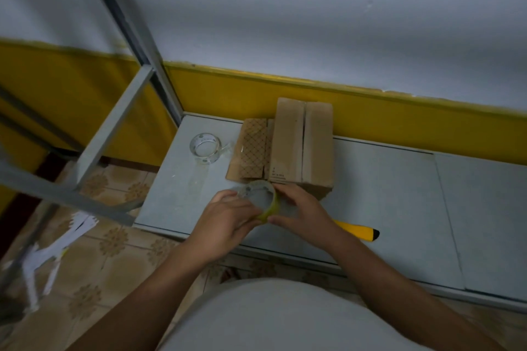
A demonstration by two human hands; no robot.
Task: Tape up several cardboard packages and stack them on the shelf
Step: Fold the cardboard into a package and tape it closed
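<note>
A roll of clear tape with a yellowish edge [261, 200] is held over the grey table [385, 191]. My left hand [225, 219] grips its left side and my right hand [299, 211] pinches its right rim between thumb and fingers. Just behind the hands lies a plain cardboard box [302, 142] with an unsealed seam down its top. A smaller patterned cardboard package [251, 148] lies against its left side. A second, clear tape roll [206, 147] lies flat on the table to the left of the packages.
A yellow-handled cutter [359, 231] lies on the table, partly hidden under my right forearm. A grey metal shelf frame [119, 111] stands at the left over tiled floor. White paper scraps [54, 251] lie on the floor. The wall is right behind the table.
</note>
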